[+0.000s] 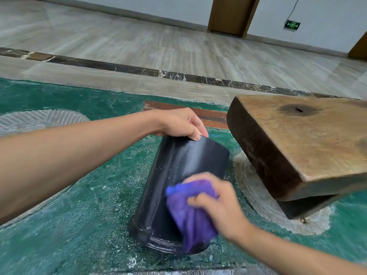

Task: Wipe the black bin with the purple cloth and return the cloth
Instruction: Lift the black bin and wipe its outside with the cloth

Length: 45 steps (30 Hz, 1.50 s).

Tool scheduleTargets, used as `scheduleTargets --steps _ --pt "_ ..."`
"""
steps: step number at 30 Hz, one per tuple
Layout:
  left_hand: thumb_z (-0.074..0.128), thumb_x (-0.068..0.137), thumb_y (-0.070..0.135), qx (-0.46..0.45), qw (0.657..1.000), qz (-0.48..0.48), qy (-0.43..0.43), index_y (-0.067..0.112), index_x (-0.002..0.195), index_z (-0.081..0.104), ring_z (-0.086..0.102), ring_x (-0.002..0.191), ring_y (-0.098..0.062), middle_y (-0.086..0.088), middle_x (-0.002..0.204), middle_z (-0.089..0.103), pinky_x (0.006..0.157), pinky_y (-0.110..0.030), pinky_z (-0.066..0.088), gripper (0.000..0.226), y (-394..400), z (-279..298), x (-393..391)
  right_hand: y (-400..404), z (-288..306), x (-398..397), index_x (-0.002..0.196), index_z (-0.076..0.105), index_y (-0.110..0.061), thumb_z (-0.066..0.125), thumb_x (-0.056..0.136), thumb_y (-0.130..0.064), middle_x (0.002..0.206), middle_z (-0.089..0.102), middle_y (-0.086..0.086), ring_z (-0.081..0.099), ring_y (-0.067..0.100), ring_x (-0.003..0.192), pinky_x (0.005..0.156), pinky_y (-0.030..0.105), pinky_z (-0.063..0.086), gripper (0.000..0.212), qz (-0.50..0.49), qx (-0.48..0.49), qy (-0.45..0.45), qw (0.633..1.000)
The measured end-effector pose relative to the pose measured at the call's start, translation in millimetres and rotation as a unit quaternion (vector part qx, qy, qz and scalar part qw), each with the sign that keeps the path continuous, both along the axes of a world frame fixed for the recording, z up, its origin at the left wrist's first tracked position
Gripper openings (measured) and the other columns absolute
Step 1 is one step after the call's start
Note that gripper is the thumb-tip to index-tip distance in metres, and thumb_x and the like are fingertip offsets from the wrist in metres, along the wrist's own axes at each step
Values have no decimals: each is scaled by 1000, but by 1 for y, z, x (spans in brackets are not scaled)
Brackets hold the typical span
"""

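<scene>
Worn green floor (79, 205), black bin (174, 175) (tilted) on it

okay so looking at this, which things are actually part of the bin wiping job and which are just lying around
Part of the job:
black bin, tilted on the green floor
purple cloth, pressed against the bin's side
left hand, gripping the bin's top edge
right hand, holding the cloth

Just lying about:
wooden slab, to the right of the bin
green exit sign, low on the far wall
</scene>
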<state>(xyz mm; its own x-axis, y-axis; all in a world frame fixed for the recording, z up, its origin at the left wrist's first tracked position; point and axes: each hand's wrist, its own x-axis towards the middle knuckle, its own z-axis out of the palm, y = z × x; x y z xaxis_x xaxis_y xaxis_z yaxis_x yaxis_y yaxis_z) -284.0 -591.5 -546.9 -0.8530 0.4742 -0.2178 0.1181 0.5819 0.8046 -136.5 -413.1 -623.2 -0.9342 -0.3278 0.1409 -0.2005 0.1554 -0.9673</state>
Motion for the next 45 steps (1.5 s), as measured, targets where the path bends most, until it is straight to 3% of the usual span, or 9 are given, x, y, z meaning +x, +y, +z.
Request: scheduleTargets --steps 3,6,10,17,23,27,37,41,45 --pt "65 87 1 24 999 16 14 13 103 73 60 79 -10 -1 83 73 75 -24 44 22 3 -2 3 11 35 -45 81 81 -27 70 61 -12 117 68 21 64 20 106 96 35 48 27 -139 -52 26 989" --pt "64 85 -7 61 997 37 8 9 101 68 66 83 -12 -6 92 75 76 -20 52 23 4 -5 5 18 48 -73 65 73 -8 67 63 -15 84 67 13 59 20 79 78 37 45 8 -135 -47 -40 989" --pt "73 84 7 69 995 54 49 11 93 73 65 85 -13 -9 95 76 88 -31 52 10 3 -4 8 23 45 -88 63 55 11 70 59 -17 69 48 11 43 23 69 68 39 33 32 -147 -12 -81 986" --pt "71 86 9 53 995 38 75 14 84 78 68 109 -27 -9 105 77 104 -44 49 8 -20 -6 10 18 42 -92 59 56 -7 69 46 -35 61 44 8 38 22 64 64 41 30 34 -109 58 -83 989" --pt "61 89 26 -3 997 -36 73 23 76 73 60 81 0 18 82 71 85 -30 42 18 -43 -7 9 37 34 -99 63 51 13 69 47 -28 69 48 13 43 25 67 63 38 32 47 -98 0 -86 991" --pt "61 97 15 24 997 -18 65 21 95 75 63 92 1 14 98 74 91 -24 41 15 -59 -16 9 54 30 -103 61 62 0 64 59 -12 62 55 10 51 21 58 58 32 38 12 -112 -32 -110 987" --pt "64 95 20 77 997 28 5 14 117 74 60 122 -7 8 121 72 118 -37 32 25 -46 -23 6 29 56 -98 74 76 -29 54 73 -12 60 74 -9 66 7 45 47 14 47 28 -261 10 113 959" --pt "64 94 17 86 995 49 13 13 117 74 60 121 -9 4 122 72 118 -35 32 25 -37 -27 2 16 43 -89 102 80 -28 64 91 -11 115 76 -20 73 10 85 82 35 59 25 -171 138 138 966" --pt "63 94 9 133 989 70 -5 14 114 74 63 109 0 7 111 75 107 -18 35 24 -31 -32 2 5 44 -78 122 75 -28 68 92 -13 128 72 -18 65 2 122 107 31 48 34 -90 197 219 951"
